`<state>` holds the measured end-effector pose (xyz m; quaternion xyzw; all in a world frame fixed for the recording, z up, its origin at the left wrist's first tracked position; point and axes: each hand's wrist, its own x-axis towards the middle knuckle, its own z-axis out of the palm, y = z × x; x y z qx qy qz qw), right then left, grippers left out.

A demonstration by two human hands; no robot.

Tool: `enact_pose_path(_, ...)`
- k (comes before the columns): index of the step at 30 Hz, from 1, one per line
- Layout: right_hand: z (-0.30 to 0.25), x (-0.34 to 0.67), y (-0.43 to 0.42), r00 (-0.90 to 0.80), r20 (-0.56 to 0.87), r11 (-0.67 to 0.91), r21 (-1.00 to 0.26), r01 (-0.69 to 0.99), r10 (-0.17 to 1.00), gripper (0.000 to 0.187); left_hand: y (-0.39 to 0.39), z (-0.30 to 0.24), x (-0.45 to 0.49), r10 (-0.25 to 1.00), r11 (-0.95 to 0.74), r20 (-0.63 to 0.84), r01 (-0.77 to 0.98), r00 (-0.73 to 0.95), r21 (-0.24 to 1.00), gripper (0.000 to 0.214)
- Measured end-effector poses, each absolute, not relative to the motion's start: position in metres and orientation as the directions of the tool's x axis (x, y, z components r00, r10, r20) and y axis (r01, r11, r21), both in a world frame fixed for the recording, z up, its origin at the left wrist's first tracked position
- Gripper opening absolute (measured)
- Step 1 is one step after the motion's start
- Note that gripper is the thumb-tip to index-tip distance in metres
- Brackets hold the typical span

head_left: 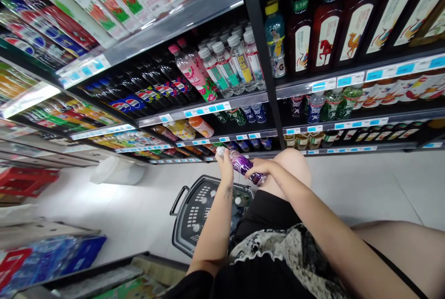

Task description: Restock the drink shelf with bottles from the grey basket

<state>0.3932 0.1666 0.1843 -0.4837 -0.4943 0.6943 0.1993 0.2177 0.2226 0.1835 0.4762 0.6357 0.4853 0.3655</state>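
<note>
A bottle with a purple label and a white cap lies slanted between my two hands, above my knee. At the cap end, my left hand has its fingers closed around the neck. My right hand wraps the lower part, near the base. Below my left forearm, on the floor, sits a dark grey shopping basket with a handle at its far left. A few white-capped bottles show inside it; my forearm hides part of the basket.
Shelves of bottled drinks run along the front, with cola bottles, soda water bottles and tea bottles. A white bin and a red crate stand left. Blue-wrapped water packs lie lower left.
</note>
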Motion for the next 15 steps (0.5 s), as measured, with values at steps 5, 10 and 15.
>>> enact_pose_path(5,0.175,0.391,0.17,-0.281,-0.343,-0.24,-0.908,0.344,0.896,0.045,0.217,0.19,0.237,0.959,0.168,-0.176,-0.054,-0.223,0.984,0.052)
enact_pose_path(10,0.171,0.39,0.172,-0.021,-0.109,-0.085,-0.872,0.482,0.994,0.042,0.207,0.205,0.255,0.999,0.002,-0.003,-0.017,-0.053,1.0,0.076)
enact_pose_path(15,0.167,0.393,0.174,0.131,0.153,0.107,-0.947,0.303,0.98,0.045,0.19,0.219,0.268,0.944,-0.323,0.296,0.22,0.146,0.921,0.082)
